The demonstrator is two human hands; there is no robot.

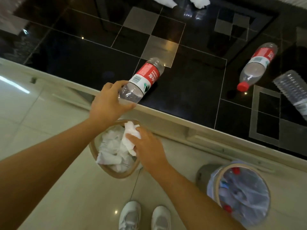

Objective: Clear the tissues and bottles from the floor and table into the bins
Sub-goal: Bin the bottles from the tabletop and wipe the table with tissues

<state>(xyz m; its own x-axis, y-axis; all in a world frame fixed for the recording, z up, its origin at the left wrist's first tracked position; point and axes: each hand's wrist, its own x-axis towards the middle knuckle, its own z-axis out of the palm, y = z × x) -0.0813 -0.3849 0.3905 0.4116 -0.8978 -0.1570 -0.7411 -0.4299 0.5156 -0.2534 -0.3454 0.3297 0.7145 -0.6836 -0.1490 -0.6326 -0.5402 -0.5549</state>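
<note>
My left hand (108,103) grips the neck end of a clear bottle with a red label (144,78) lying at the near edge of the black table (83,60). My right hand (147,146) holds a crumpled white tissue (129,138) over the tan bin (99,165), which is full of tissues. A second red-label bottle with a red cap (255,67) lies on the table to the right, next to a ribbed clear bottle (292,90). Two white tissues (164,0) (199,1) lie at the table's far edge.
A lined bin holding bottles (239,193) stands on the pale tiled floor at the lower right. My white shoes (144,216) are near the bottom between the two bins. The table's cream edge (182,125) runs diagonally across the view.
</note>
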